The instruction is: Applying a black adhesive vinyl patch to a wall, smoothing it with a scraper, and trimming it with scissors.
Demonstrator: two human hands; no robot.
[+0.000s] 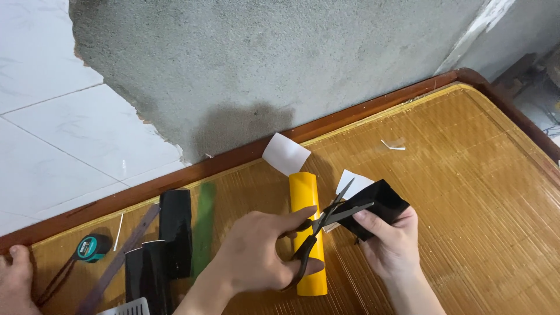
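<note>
The left hand (256, 254) grips the scissors (324, 224), blades open at the black sheet (379, 207), which the right hand (391, 245) pinches taut for the cut. Behind lies a yellow roll (306, 233) on the mat (466, 175). No container is visible.

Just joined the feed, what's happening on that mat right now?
A person is cutting a piece of black sheet with scissors. The left hand works the scissors, blades open at the sheet's edge, while the right hand holds the sheet up. A yellow roll lies on the woven mat under the scissors. More black strips and a tape measure lie to the left.
</note>
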